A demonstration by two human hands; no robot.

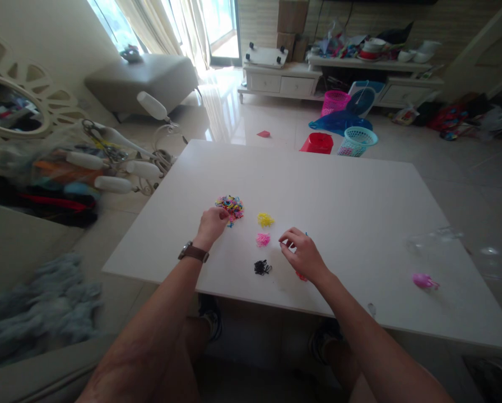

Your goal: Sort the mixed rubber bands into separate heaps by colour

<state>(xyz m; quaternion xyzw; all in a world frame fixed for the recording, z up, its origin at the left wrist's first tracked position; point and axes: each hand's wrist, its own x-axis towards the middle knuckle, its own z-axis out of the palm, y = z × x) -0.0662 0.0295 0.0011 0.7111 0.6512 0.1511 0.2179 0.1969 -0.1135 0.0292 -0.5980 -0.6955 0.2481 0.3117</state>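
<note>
My left hand (213, 224), a watch on its wrist, is at the near edge of a mixed-colour pile of small rubber bands (233, 206). Its thumb and fingertips are pinched together, and whatever they hold is too small to make out. Right of that pile are small heaps of yellow bands (265, 219), pink bands (263, 240) and black bands (261, 267). My right hand (302, 252) hovers to the right of the pink heap, thumb and index nearly meeting; any held thing is unclear. Beneath it, red bands (301, 276) are partly hidden, and a bit of blue peeks out behind.
The white table (343, 207) carries a pink-purple toy-like object (424, 281) and a clear plastic container (431, 240) at the right. A small clear piece (371, 309) lies near the front edge. Beyond stand a red stool (319, 143) and a light-blue basket (358, 141). Lamp arms (137, 168) reach the left edge.
</note>
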